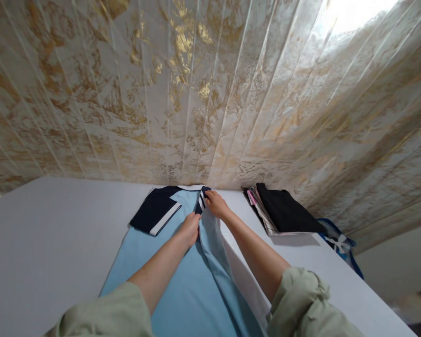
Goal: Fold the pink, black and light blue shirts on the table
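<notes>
A light blue garment (pixel 175 285) with navy, white-trimmed parts lies spread on the white table. One navy sleeve (pixel 154 210) with a white band is folded inward over its left side. My left hand (pixel 190 228) is closed on the garment near its middle, by a navy and white striped part. Just above and to the right, my right hand (pixel 215 204) grips the garment's edge near the top, beside the same stripes. The right side of the garment is lifted and folds inward below my hands. My fingertips are partly hidden by the cloth.
A stack of folded clothes (pixel 287 210), black on top with pink and beige layers under it, sits at the back right of the table (pixel 56 262). A blue bag (pixel 340 243) is by the table's right edge. A gold-patterned curtain (pixel 196 93) hangs behind.
</notes>
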A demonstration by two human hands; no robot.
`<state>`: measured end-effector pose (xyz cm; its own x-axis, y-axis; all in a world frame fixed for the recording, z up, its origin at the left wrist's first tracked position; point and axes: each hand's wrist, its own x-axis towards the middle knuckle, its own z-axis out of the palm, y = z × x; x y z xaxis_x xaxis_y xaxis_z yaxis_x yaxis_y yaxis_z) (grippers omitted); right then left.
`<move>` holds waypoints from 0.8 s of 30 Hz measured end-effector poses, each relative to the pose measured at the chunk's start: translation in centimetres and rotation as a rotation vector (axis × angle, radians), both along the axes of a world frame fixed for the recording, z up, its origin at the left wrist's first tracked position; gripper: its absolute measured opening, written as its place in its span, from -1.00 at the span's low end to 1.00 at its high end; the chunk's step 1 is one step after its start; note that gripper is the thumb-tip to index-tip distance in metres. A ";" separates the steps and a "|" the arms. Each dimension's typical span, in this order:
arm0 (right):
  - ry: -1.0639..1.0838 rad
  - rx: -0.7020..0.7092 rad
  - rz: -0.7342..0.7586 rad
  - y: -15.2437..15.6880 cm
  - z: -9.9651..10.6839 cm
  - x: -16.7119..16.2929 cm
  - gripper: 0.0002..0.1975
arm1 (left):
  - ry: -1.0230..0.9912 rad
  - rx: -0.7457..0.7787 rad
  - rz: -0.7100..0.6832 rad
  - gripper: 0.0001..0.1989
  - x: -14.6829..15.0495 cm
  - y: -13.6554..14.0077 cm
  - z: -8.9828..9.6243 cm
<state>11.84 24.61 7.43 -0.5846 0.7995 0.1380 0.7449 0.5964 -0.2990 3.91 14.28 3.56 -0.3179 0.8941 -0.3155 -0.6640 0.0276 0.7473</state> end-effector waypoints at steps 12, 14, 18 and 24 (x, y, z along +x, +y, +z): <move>-0.020 -0.206 0.005 0.2 -1.7 -0.4 -0.42 | 0.339 -0.146 -0.011 -0.78 -1.3 0.1 -1.0; 0.012 -0.231 0.040 -1.0 -1.0 1.9 -0.47 | 0.351 -0.142 -0.023 -0.78 -1.2 0.0 -0.7; 0.184 -0.355 0.168 -7.4 -0.5 9.8 -0.65 | 0.333 -0.125 -0.041 -0.83 -1.0 -0.4 0.0; 0.229 -0.627 0.071 -19.9 0.6 19.6 -0.79 | 0.298 -0.126 -0.062 -0.85 -0.8 -0.5 0.4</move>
